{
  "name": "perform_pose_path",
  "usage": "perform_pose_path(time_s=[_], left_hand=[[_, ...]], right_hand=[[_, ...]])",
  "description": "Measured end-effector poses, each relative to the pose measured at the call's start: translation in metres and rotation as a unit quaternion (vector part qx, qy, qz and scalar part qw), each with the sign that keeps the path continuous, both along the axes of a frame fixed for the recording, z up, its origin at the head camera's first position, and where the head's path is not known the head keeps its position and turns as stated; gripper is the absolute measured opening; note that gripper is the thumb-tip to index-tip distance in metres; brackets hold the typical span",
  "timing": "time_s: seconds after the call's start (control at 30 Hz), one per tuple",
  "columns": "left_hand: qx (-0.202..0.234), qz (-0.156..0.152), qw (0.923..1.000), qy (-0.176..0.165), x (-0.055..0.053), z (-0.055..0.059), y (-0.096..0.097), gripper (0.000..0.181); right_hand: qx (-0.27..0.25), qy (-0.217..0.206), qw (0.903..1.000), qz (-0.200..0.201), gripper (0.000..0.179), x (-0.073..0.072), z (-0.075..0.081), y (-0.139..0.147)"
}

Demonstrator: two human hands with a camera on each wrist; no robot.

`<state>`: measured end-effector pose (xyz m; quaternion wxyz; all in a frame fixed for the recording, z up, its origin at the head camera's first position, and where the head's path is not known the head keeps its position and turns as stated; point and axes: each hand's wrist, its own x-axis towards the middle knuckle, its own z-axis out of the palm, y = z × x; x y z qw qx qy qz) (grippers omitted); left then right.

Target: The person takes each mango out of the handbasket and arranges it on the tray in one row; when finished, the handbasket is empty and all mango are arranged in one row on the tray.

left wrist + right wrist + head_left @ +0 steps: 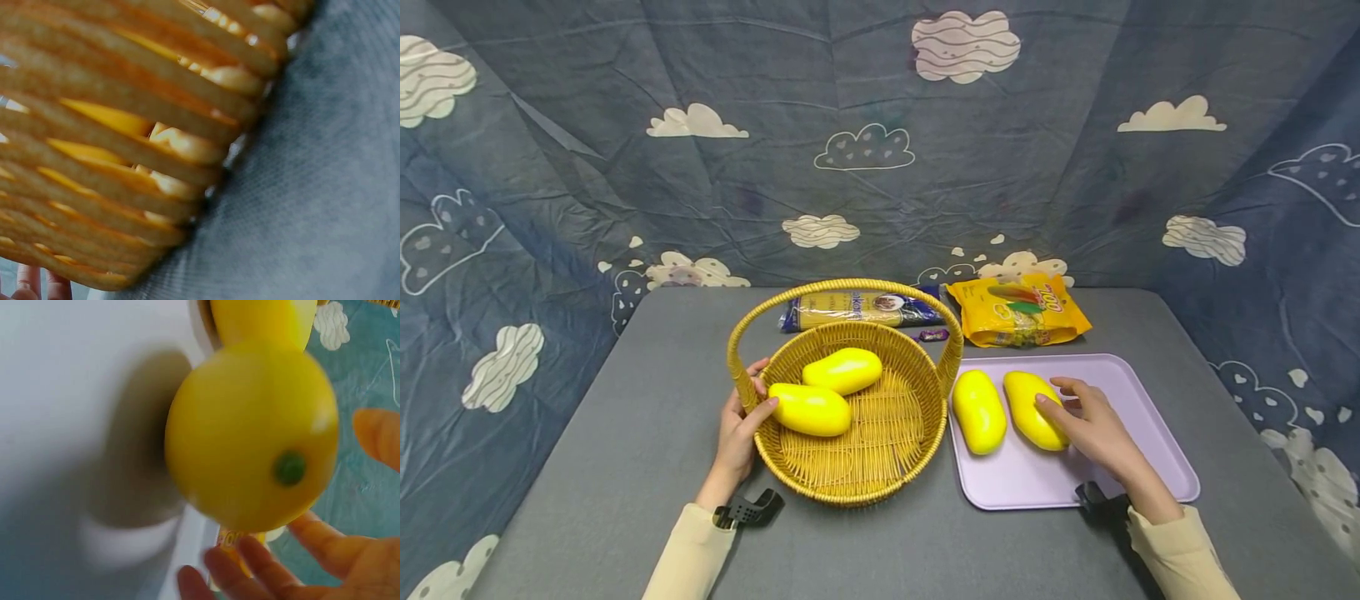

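Note:
My left hand [739, 429] grips the left side of a wicker basket [887, 467] at the foot of its arched handle, thumb over the rim. In the left wrist view the basket's woven wall [112, 156] fills much of the picture, and a few fingertips show at the bottom corner. Two yellow mangoes lie inside, one lower [811, 410] and one upper [844, 371]. My right hand [1097, 425] is spread around a mango [1026, 408] on the lilac tray [1142, 450]; its thumb stands apart from the fruit in the right wrist view. Another mango [979, 412] lies to its left.
Behind the basket lies a blue and yellow packet [842, 310], partly covered by the handle. A small purple wrapped candy [933, 335] sits beside it. The yellow bag [1018, 310] with a mango picture lies behind the tray. A cloud-patterned cloth [865, 200] hangs behind the grey table [625, 433].

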<state>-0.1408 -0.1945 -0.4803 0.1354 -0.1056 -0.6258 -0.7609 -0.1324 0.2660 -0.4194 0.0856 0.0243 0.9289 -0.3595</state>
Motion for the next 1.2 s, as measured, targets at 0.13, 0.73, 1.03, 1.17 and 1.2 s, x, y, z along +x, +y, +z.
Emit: perform_pose_path(time_s=[0.13,0.73,1.03,1.17,1.2], left_hand=[[0.001,-0.001,1.0,0.0,0.0,0.0,0.0,0.021],[0.002,-0.001,1.0,0.002,-0.001,0.001,0.002,0.02],[0.009,-0.001,1.0,0.001,-0.001,0.001,0.001,0.022],[0.008,0.0,1.0,0.0,-0.001,0.0,0.001,0.022],[0.008,0.0,1.0,-0.001,-0.001,0.0,0.001,0.022]], right_hand=[[-0.009,0.091,0.9957,-0.014,0.063,0.005,0.002,-0.003],[-0.141,0.346,0.9218,0.102,0.035,0.031,0.022,-0.055],[-0.179,0.336,0.9046,0.192,0.028,0.039,0.061,-0.105],[-0.186,0.33,0.8931,0.243,0.028,0.03,0.062,-0.122],[-0.182,0.33,0.8904,0.255,0.028,0.026,0.061,-0.126]])
